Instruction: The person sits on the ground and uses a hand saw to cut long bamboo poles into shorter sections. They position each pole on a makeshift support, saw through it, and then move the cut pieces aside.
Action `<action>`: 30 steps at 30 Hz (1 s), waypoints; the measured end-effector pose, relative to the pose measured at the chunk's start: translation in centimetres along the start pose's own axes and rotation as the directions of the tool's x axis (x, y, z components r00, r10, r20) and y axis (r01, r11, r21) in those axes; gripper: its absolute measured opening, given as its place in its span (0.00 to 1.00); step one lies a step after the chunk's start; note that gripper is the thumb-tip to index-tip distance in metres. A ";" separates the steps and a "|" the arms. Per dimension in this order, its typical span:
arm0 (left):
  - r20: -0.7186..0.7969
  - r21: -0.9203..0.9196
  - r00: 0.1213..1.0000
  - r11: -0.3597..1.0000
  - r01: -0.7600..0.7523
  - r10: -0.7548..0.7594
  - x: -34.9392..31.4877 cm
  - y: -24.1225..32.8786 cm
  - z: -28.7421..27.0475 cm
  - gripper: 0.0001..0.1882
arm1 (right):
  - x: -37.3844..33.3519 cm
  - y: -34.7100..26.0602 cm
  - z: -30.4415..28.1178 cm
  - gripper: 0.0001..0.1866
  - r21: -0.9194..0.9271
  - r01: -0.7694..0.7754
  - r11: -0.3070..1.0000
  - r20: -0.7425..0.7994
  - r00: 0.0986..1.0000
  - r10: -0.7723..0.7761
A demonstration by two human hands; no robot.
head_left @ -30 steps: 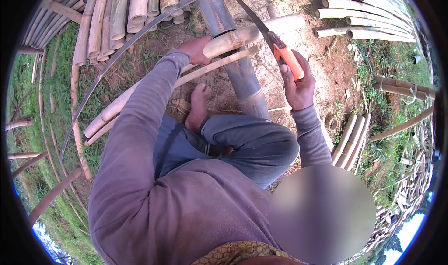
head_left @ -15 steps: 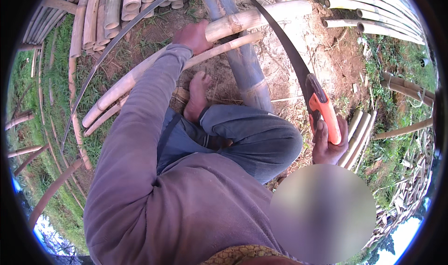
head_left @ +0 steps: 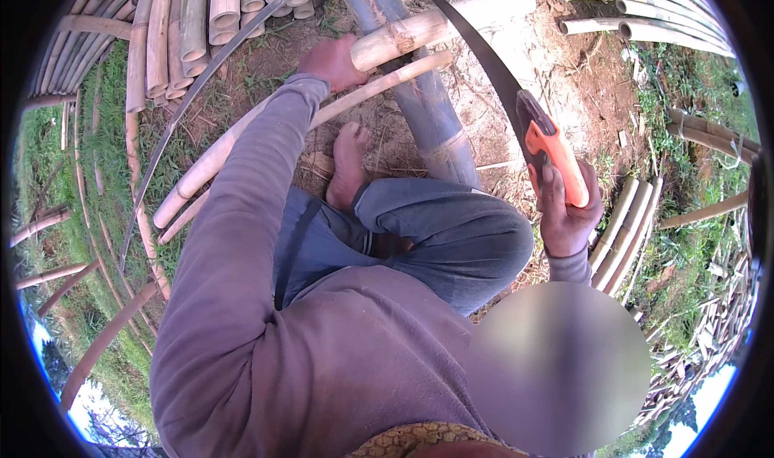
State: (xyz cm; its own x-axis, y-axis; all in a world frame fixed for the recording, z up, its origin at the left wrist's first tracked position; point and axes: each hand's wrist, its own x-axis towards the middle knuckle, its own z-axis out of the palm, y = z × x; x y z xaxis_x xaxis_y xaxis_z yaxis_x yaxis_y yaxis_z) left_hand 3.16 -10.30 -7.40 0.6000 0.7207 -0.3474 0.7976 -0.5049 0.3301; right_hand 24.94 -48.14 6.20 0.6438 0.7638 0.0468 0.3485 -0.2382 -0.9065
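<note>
My left hand (head_left: 331, 63) is wrapped around a thick pale bamboo pole (head_left: 486, 14), which slants from the lower left to the upper right. Beneath it, the pole crosses a thick grey log (head_left: 439, 119) on the ground. A thinner bamboo length (head_left: 407, 72) runs alongside, nearer to me. At the right, my right hand (head_left: 571, 216) grips the orange handle of a curved pruning saw (head_left: 562, 161). Its dark blade rises to the upper left, with the forward part over or just in front of the pole; whether it touches I cannot tell.
Cut bamboo poles (head_left: 193, 22) are stacked at the upper left, with another stack (head_left: 669, 10) at the upper right. Short bamboo pieces (head_left: 625, 236) lie beside my right hand. A long thin curved strip (head_left: 173, 123) passes on the left. My bare foot (head_left: 348, 164) is near the log.
My right hand has moved the saw farther from me and slightly left, so its tip is nearer the upper edge. My left hand keeps its hold on the bamboo pole.
</note>
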 end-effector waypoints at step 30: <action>-0.231 0.076 0.969 0.995 -0.069 0.085 -1.0 1.2 0.8 0.39 | 9.3 6.3 9.8 0.14 0.161 0.203 0.966 -0.172 0.969 -0.175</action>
State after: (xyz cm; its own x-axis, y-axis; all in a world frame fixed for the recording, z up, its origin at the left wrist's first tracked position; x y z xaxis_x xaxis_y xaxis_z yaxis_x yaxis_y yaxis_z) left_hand 3.57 -12.00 -7.39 0.6351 0.7652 -0.1057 0.7565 -0.5884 0.2857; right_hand 26.42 -36.65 -3.19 0.6805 0.6788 0.2760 0.3574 0.0213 -0.9337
